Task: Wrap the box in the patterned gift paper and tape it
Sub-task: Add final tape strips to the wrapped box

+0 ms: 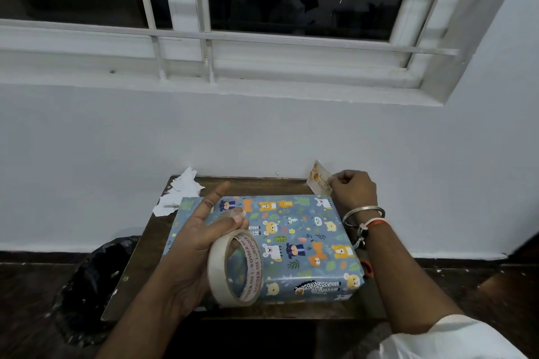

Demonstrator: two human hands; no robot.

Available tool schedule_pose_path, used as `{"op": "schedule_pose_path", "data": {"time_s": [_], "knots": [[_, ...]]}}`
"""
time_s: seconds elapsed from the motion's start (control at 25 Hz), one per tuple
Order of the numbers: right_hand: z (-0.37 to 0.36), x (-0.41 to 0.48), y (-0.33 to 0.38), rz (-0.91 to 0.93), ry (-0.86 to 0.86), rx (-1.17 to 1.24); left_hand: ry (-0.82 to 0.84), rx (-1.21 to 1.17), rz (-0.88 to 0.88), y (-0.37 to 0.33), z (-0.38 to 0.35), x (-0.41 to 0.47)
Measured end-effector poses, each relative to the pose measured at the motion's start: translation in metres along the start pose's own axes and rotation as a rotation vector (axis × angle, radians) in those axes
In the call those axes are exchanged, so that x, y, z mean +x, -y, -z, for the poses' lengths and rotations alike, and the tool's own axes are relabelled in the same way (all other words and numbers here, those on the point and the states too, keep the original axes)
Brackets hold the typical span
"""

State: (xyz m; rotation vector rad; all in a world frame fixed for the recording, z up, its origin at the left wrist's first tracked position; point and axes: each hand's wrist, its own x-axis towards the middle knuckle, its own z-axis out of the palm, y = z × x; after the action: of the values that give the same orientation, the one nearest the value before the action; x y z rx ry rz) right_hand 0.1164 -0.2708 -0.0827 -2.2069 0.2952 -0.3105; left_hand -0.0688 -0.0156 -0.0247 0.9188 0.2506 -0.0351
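Observation:
The box [294,242], covered in blue gift paper with cartoon animals, lies flat on a small dark wooden table [151,271]. My left hand [201,236] holds a roll of clear tape [236,268] over the box's near left corner, with its index finger pointing up. My right hand [354,188] is at the box's far right corner and pinches a strip of tape [319,179] that stands up against the wall.
Torn white paper scraps [180,192] lie at the table's far left corner. A bin lined with a black bag [93,280] stands on the floor left of the table. A white wall and barred window rise right behind the table. Something orange [368,267] peeks out by the box's right side.

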Motion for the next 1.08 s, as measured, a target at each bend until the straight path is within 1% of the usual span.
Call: {"op": "schedule_pose_path", "data": {"time_s": [0.12,0.2,0.24,0.28,0.36,0.4,0.44,0.52,0.6,0.76,0.92,1.08], "knots": [[0.018,-0.019,0.027,0.084,-0.113,0.087,-0.004,-0.029,0.005,-0.003,0.002,-0.006],[0.033,-0.033,0.039,0.054,-0.166,0.150,-0.002,-0.043,0.010,-0.003,0.004,-0.010],[0.040,-0.040,0.043,0.040,-0.162,0.243,0.005,-0.052,0.012,-0.003,0.004,-0.011],[0.045,-0.049,0.047,0.012,-0.118,0.396,0.013,-0.052,0.016,-0.003,0.005,-0.014],[0.048,-0.074,0.056,-0.052,0.044,0.696,0.018,-0.028,0.022,-0.006,0.007,-0.018],[0.045,-0.091,0.058,-0.075,0.113,0.773,0.019,-0.028,0.026,-0.007,0.008,-0.020],[0.040,-0.110,0.059,-0.103,0.164,0.801,0.020,-0.038,0.030,-0.008,0.008,-0.023],[0.029,-0.148,0.058,-0.142,0.226,0.781,0.026,-0.060,0.036,-0.011,0.008,-0.028],[0.016,-0.175,0.054,-0.126,0.274,0.721,0.043,-0.055,0.048,-0.012,0.007,-0.035],[0.000,-0.202,0.060,-0.047,0.351,0.628,0.061,-0.061,0.070,-0.014,0.010,-0.045],[-0.008,-0.211,0.063,0.112,0.351,0.433,0.061,-0.058,0.072,-0.016,0.013,-0.045],[-0.004,-0.211,0.065,0.204,0.370,0.369,0.057,-0.049,0.067,-0.017,0.013,-0.044]]}}
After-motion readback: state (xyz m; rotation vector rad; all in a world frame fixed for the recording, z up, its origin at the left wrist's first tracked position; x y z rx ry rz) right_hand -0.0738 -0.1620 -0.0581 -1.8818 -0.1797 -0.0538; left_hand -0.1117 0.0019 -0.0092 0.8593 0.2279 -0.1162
